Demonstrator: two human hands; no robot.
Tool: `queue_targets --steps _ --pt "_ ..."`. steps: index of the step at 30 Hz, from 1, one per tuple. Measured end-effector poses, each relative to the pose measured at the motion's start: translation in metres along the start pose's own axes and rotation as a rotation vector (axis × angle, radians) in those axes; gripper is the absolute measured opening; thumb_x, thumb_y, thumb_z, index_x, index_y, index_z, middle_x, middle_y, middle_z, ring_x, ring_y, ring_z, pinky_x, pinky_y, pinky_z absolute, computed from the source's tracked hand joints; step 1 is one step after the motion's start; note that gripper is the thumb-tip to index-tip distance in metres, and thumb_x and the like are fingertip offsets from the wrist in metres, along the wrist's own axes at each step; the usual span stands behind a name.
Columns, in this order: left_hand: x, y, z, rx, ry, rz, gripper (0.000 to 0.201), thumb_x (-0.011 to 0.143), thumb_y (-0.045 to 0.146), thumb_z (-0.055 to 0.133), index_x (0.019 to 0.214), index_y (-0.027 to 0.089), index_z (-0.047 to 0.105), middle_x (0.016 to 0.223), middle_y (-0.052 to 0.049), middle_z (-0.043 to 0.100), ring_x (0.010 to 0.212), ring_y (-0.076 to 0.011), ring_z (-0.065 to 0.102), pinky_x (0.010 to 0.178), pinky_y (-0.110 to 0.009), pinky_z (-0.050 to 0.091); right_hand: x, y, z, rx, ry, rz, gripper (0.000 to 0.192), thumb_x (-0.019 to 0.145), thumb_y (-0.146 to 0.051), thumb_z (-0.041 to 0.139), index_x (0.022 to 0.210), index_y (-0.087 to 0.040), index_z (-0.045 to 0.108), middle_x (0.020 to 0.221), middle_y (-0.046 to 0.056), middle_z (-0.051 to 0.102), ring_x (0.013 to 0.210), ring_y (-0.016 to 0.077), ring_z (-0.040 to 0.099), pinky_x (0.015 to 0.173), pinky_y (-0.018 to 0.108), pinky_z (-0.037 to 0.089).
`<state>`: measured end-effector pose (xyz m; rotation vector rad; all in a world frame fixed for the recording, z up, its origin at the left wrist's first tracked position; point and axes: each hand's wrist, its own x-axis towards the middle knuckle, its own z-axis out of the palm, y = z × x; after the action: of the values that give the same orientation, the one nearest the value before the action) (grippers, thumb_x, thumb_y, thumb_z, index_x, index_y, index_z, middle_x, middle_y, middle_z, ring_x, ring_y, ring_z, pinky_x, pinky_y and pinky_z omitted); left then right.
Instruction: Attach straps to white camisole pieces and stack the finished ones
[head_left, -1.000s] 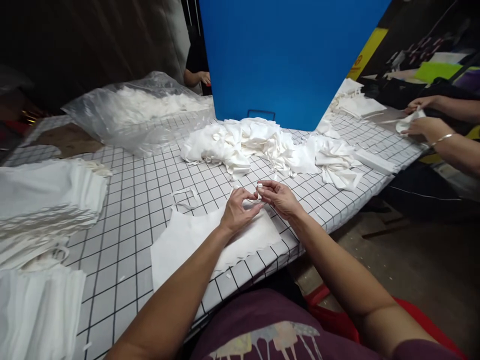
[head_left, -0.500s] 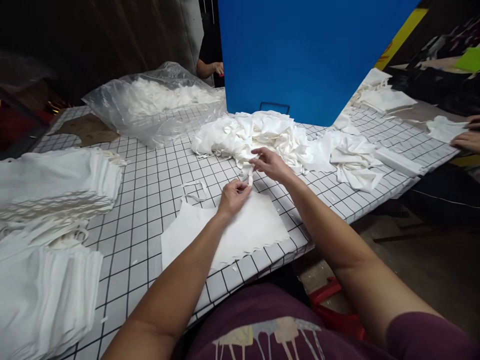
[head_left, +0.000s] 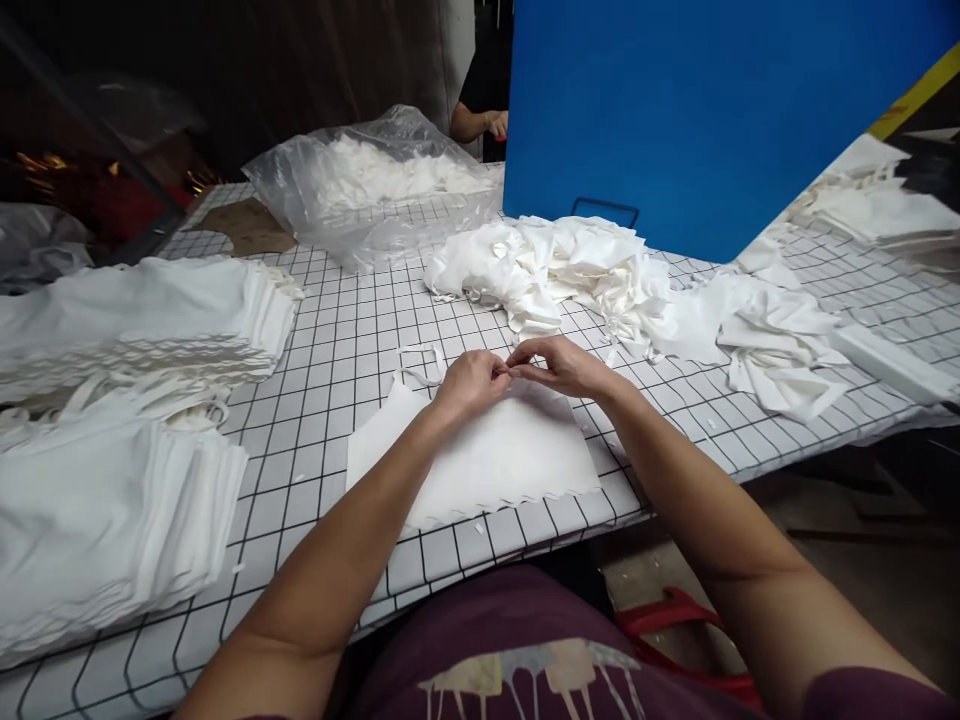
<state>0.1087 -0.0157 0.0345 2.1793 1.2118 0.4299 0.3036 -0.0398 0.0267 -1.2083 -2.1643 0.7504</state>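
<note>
A flat white cloth piece with thin straps [head_left: 517,450] lies in front of me, its lower edge near the table's front edge. One loose strap [head_left: 424,365] loops on the table at its upper left. My left hand [head_left: 474,382] is closed in a pinch at the top of the cloth. Against it, fingertips nearly touching, my right hand [head_left: 559,366] pinches too. Between them is the cloth's other strap, now mostly covered by the fingers.
Stacks of similar white pieces [head_left: 112,490] lie on the left. A crumpled white heap [head_left: 570,265] sits ahead, before a tall blue panel [head_left: 675,120]. Behind are a clear plastic bag [head_left: 360,190], a brown template [head_left: 247,225] and a co-worker's hand [head_left: 495,124]. The tablecloth [head_left: 337,345] is checked.
My right hand has come down from the far end of the strap to meet my left hand, which stays by the cloth. The view has turned slightly left.
</note>
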Motion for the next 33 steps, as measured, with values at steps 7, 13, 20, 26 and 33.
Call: queue_targets --steps 7,13,20,26,33 --pt "-0.027 -0.017 0.017 0.079 0.021 0.073 0.013 0.079 0.031 0.069 0.082 0.018 0.067 0.094 -0.008 0.070 0.095 -0.0271 0.062 0.082 -0.038 0.050 -0.010 0.003 0.012 -0.054 -0.046 0.009 0.018 0.092 -0.030 0.057 0.087 -0.017 0.068 0.081 0.005 0.068 0.071 0.0149 0.056 0.067 0.029 0.042" --pt "-0.036 -0.024 0.034 -0.024 0.030 -0.017 0.019 0.075 0.027 0.074 0.069 0.020 0.057 0.086 -0.004 0.069 0.096 -0.0263 0.059 0.090 -0.044 0.046 -0.016 0.010 0.028 0.191 -0.104 0.122 0.026 0.091 -0.042 0.061 0.087 -0.016 0.067 0.076 0.001 0.062 0.064 0.0122 0.050 0.060 0.026 0.039" --pt "-0.035 -0.026 0.041 -0.026 0.049 -0.011 0.014 0.078 0.030 0.073 0.075 0.020 0.064 0.088 -0.004 0.072 0.098 -0.0277 0.058 0.094 -0.050 0.039 -0.018 0.011 0.029 0.268 -0.128 0.138 0.030 0.089 -0.046 0.065 0.086 -0.017 0.068 0.083 0.003 0.063 0.070 0.0138 0.055 0.064 0.026 0.042" --pt "-0.036 -0.026 0.044 -0.104 0.078 -0.040 0.015 0.077 0.026 0.074 0.068 0.020 0.063 0.086 -0.003 0.072 0.096 -0.0267 0.059 0.097 -0.050 0.037 -0.016 0.013 0.028 0.274 -0.125 0.125 0.030 0.089 -0.048 0.065 0.086 -0.018 0.071 0.083 0.004 0.062 0.071 0.0144 0.054 0.064 0.028 0.042" --pt "-0.035 -0.026 0.045 -0.111 0.082 -0.052 0.014 0.076 0.025 0.074 0.068 0.021 0.064 0.084 -0.002 0.072 0.096 -0.0269 0.058 0.097 -0.050 0.037 -0.015 0.010 0.026 0.203 -0.146 0.102 0.024 0.090 -0.044 0.065 0.084 -0.021 0.069 0.081 0.004 0.063 0.078 0.0178 0.055 0.068 0.030 0.044"
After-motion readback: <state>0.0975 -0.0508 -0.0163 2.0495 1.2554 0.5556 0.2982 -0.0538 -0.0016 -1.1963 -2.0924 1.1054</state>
